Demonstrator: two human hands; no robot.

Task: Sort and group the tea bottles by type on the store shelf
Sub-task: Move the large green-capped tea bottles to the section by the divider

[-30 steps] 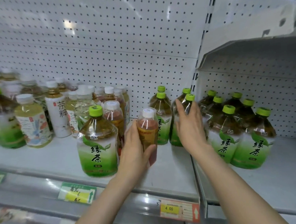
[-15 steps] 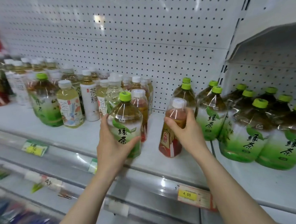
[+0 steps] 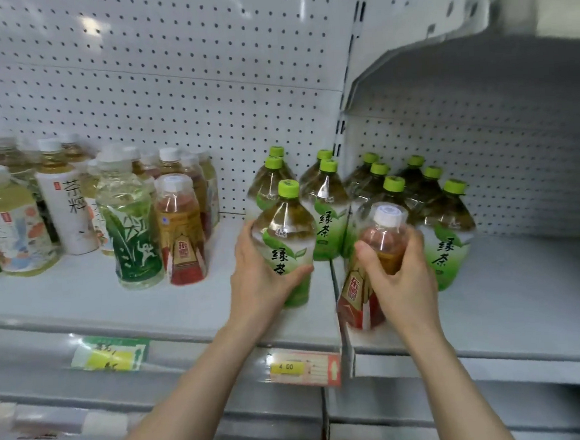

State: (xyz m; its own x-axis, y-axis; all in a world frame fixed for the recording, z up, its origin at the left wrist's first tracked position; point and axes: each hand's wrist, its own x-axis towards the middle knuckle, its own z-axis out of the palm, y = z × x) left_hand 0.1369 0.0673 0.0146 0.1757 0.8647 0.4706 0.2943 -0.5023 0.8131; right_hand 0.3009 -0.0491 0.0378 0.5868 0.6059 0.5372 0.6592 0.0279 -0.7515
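In the head view, the left hand was wrapped around a green tea bottle with a green cap, near the middle of the frame. Its fingers were curled tight on the label. The right hand held a red tea bottle with a white cap, just right of the middle, and that bottle leaned to the left. Behind both hands stood the other green tea bottles, close together on the shelf. A matching red bottle stood at the middle left, among mixed white-capped bottles. A price tag hung on the shelf edge below. The red bottle looked blurry and low by the front edge, so it might slip or bump the edge. The green bottle was big, and pushing it in could knock its neighbours over.
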